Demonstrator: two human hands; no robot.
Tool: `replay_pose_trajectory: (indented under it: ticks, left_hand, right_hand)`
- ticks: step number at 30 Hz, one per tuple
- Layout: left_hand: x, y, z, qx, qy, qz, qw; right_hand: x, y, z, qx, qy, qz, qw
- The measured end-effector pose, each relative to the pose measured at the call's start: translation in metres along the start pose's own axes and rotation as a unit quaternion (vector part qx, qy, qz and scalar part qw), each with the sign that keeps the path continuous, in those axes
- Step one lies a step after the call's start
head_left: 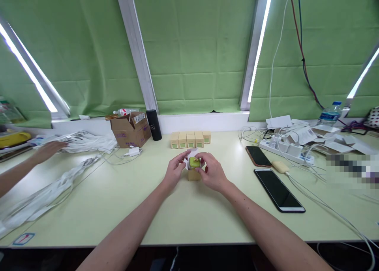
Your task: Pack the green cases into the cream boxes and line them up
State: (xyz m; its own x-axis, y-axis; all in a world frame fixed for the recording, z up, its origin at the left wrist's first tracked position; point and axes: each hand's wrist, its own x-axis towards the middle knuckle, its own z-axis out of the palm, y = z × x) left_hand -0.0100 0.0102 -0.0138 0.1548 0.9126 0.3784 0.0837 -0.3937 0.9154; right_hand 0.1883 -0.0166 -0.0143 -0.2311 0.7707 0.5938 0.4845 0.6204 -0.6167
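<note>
A small glossy green case (194,162) with rounded corners and a little yellowish loop on top sits over the opening of a small tan cardboard box (194,175). My right hand (213,171) has its thumb and fingers closed on the case from the right. White paper (192,154) stands up around the case at the box's mouth. From the left, my left hand (174,169) pinches the edge of this paper beside the case. How far the case sits inside the box is hidden by the fingers.
Several tan boxes (187,140) stand in a row behind. Left are a brown carton (130,131), a black cylinder (154,125), white straps (53,192) and another person's hand (50,150). Right are two phones (279,190) (258,156), a power strip (287,152), cables and white cartons.
</note>
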Motion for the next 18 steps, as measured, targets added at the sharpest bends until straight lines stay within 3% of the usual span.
replay_pose_trajectory:
  ticks: [11,18]
  left_hand:
    - [-0.003,0.001,0.000,0.028,-0.013,0.039,0.999]
    - [-0.005,0.002,0.001,0.035,-0.019,0.045,0.998]
  right_hand:
    - [0.003,0.005,0.008,-0.021,0.035,-0.017,0.999]
    - [0.001,0.006,0.016,0.008,0.063,0.026,0.998]
